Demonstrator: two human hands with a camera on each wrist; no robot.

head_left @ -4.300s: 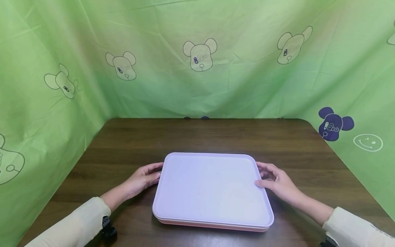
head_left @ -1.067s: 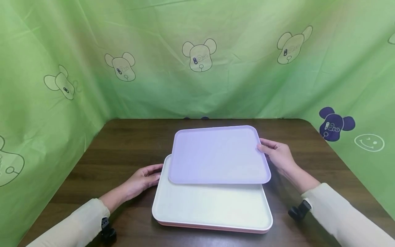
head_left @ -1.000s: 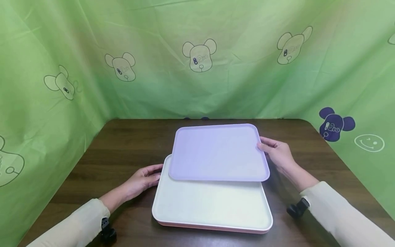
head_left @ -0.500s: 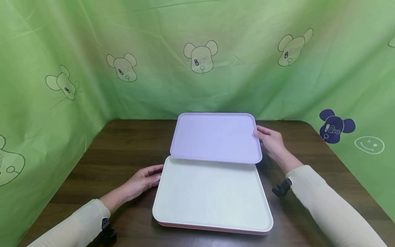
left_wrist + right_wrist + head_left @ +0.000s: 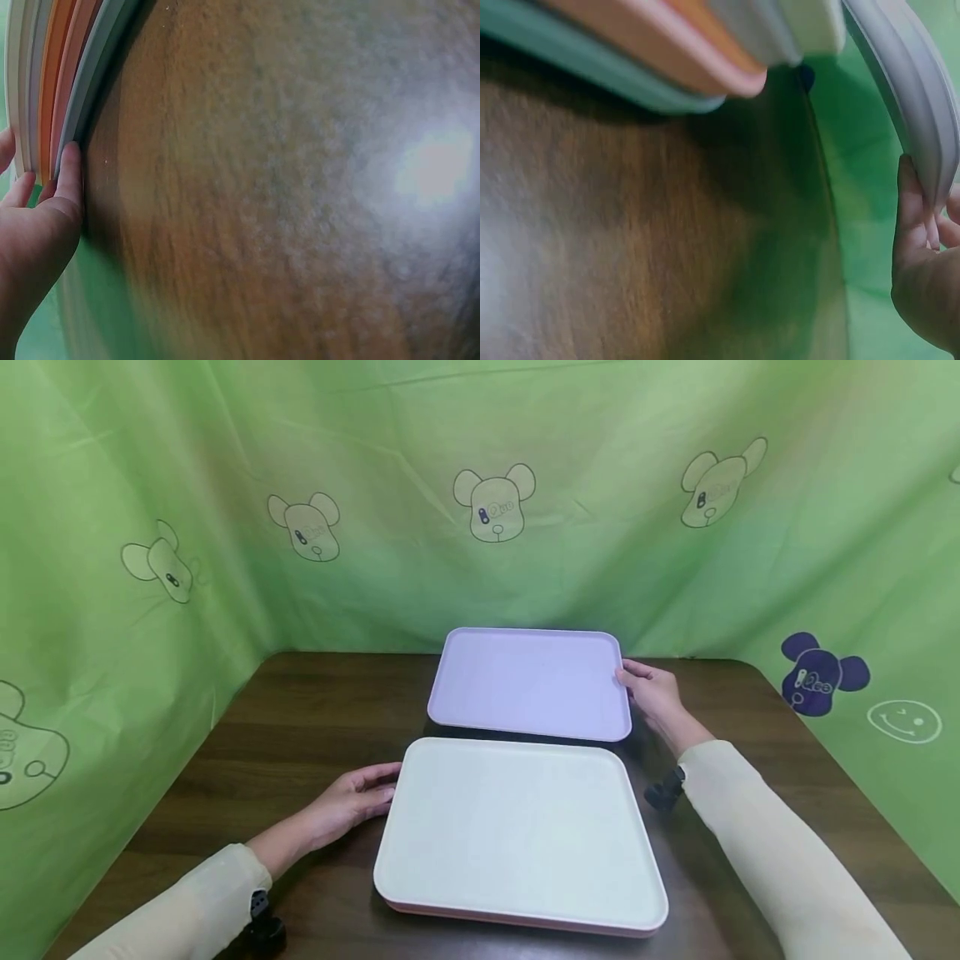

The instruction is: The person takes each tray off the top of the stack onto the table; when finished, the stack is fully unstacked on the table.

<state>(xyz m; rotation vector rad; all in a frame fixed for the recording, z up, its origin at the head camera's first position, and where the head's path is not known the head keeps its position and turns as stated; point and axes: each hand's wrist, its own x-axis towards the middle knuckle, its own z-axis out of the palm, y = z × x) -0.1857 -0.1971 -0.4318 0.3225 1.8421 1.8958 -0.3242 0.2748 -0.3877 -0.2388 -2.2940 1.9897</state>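
A lavender tray [image 5: 531,681] is held near the back of the table, beyond a stack of trays. My right hand [image 5: 651,689] pinches its right edge, thumb on top and fingers beneath; the right wrist view shows this tray [image 5: 919,82] raised off the table. A white tray [image 5: 517,827] tops the stack. Below it, the left wrist view shows the rims of an orange tray [image 5: 54,67], a pink tray [image 5: 73,67] and a grey-green tray [image 5: 96,56]. My left hand [image 5: 337,806] rests against the stack's left side, its fingertips [image 5: 70,154] touching the rims.
The dark wood table [image 5: 315,718] extends around the stack on all sides. A green printed cloth [image 5: 390,577] hangs behind the table and along both sides. Black wrist cameras show under both sleeves.
My right hand has lifted the lavender tray off the stack and carried it toward the back of the table, uncovering the white tray. My left hand has stayed at the stack's left side.
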